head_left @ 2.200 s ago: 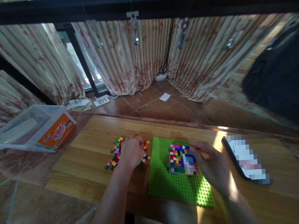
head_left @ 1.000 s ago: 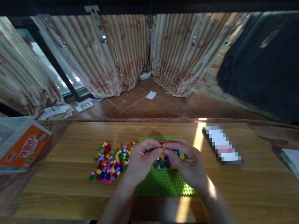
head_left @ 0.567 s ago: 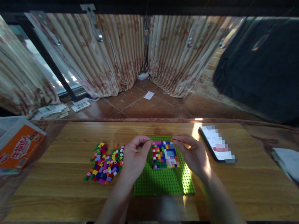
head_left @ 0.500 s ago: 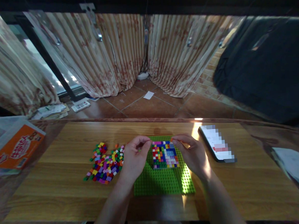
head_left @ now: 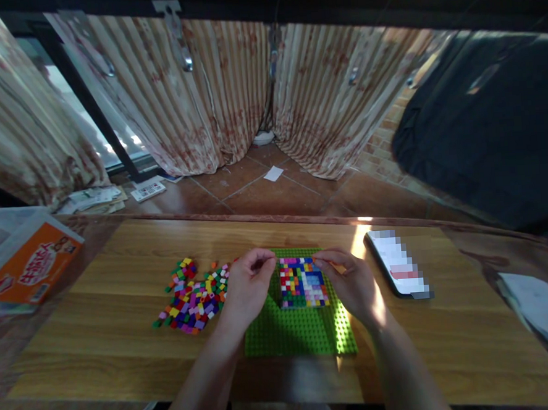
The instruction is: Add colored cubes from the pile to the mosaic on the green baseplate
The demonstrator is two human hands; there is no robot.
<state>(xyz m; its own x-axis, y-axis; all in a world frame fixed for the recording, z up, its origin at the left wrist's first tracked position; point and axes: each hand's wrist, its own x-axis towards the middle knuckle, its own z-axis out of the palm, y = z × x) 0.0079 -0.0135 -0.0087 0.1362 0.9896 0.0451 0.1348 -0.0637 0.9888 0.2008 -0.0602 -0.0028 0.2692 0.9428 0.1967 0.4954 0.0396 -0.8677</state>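
A green studded baseplate [head_left: 301,339] lies on the wooden table, with a square mosaic of small coloured bricks [head_left: 303,283] on its upper part. My left hand [head_left: 250,284] is closed in a pinch at the mosaic's upper left corner; whatever its fingertips hold, if anything, is too small to make out. At the upper right corner, my right hand [head_left: 350,281] pinches a small orange brick between thumb and forefinger, right by the mosaic's edge. Loose coloured bricks [head_left: 196,299] lie in a pile left of the baseplate, partly hidden behind my left hand.
A phone [head_left: 396,262] with a blurred screen lies right of the baseplate. The wooden table [head_left: 98,302] has a clear plastic box with an orange label [head_left: 36,263] beyond its left end. White papers [head_left: 540,306] lie off its right end. Curtains [head_left: 230,96] hang beyond.
My right fingertips have shifted very slightly down and left with the orange brick, at the mosaic's upper right corner. My left hand stays almost where it was. The head view has tilted slightly.
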